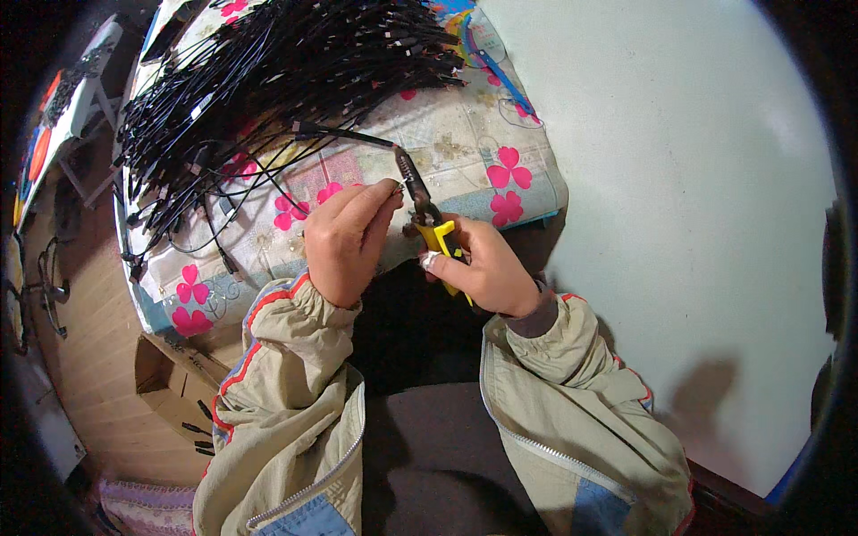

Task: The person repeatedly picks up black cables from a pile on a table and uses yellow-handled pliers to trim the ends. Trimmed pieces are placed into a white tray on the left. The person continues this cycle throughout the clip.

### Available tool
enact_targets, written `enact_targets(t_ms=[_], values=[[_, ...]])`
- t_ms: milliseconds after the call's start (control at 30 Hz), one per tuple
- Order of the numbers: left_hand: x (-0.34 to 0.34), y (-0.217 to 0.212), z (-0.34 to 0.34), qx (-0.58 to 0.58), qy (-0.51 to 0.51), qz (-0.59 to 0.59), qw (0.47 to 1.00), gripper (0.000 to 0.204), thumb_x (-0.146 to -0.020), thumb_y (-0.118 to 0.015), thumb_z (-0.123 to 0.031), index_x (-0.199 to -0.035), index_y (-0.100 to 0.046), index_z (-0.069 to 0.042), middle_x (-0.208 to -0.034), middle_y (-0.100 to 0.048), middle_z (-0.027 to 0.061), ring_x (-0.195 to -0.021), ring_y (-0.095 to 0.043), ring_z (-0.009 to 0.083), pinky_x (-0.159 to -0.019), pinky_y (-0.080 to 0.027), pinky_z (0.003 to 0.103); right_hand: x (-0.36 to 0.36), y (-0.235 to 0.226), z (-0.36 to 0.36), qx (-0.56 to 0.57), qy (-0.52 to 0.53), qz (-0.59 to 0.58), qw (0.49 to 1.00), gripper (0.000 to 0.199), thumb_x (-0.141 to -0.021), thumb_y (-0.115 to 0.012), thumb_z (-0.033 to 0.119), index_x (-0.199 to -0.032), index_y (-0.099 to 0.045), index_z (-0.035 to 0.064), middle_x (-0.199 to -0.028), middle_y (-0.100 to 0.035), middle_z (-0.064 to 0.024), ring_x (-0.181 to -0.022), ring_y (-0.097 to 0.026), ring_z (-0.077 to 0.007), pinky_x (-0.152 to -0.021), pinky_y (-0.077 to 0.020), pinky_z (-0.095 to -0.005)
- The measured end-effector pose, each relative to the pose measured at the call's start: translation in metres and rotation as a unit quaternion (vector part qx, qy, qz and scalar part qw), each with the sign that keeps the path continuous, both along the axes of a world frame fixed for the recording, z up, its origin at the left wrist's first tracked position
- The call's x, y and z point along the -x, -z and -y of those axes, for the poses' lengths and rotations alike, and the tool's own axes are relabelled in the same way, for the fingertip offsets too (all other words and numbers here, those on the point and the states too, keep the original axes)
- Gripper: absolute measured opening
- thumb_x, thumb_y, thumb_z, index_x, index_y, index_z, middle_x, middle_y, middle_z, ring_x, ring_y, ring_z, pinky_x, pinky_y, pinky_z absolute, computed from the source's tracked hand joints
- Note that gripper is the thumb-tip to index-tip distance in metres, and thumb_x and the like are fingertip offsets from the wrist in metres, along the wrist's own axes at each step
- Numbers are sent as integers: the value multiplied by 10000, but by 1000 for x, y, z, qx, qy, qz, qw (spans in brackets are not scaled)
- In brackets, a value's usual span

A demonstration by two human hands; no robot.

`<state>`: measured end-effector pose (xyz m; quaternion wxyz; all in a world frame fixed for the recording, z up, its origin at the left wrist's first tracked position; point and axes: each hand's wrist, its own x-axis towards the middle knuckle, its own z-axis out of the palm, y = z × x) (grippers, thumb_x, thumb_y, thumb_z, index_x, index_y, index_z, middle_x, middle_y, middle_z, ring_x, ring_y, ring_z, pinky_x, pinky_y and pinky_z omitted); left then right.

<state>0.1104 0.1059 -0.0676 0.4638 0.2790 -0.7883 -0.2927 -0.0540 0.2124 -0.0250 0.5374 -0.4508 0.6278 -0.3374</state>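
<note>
My right hand [490,268] is closed round the yellow handles of a wire stripper [438,234]. The tool's dark jaws point up and away, over the near part of the table. At the tip of those jaws lies the end of a black cable [353,136], whose plug is to the left. Whether the jaws grip it I cannot tell. Just left of the jaws, my left hand [350,234] is pinched, with a tiny bit at its fingertips too small to name.
A big heap of black cables [268,76] covers the far left of the table, which has a flowered cloth [429,116]. A blue cable tie or strap [505,82] lies at the far right. A cardboard box [165,380] with cable ends stands below left. A pale wall [688,223] rises on the right.
</note>
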Motion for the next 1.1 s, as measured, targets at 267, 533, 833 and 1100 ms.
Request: enact_targets(t_ms=[267, 533, 833, 1100], values=[[-2, -2, 0, -26, 30, -28, 999, 197, -792, -723, 11, -984, -690, -15, -778, -658, 132, -683, -644, 291, -591, -491, 349, 0, -6, -3, 85, -26, 23, 996, 431, -859, -669, 155, -1209, -551, -68, -1012, -663, -180, -928, -634, -240, -859, -494, -363], [-2, -7, -1, 68, 10, 2, 998, 222, -732, -701, 18, -951, -684, -18, -761, -649, 109, -645, -626, 270, -554, -480, 362, 5, -8, -1, 98, -57, -67, 991, 456, -865, -647, 118, -1254, -504, -72, -1007, -605, -89, -917, -565, -146, -866, -476, -299], [-5, -9, -2, 72, -1, 64, 995, 222, -705, -706, -21, -924, -678, -42, -762, -640, 89, -702, -627, 271, -605, -499, 366, 10, -7, 0, 74, -34, -127, 988, 384, -854, -665, 128, -1170, -571, -69, -930, -631, -89, -842, -563, -135, -804, -481, -295], [18, -4, 31, 100, 15, 153, 983, 258, -752, -711, -105, -999, -666, -41, -1106, -620, 132, -1061, -548, 321, -914, -470, 403, 31, -1, 1, 61, 109, -62, 990, 256, -851, -674, 151, -1027, -592, -16, -821, -597, -30, -746, -539, -114, -689, -447, -285]])
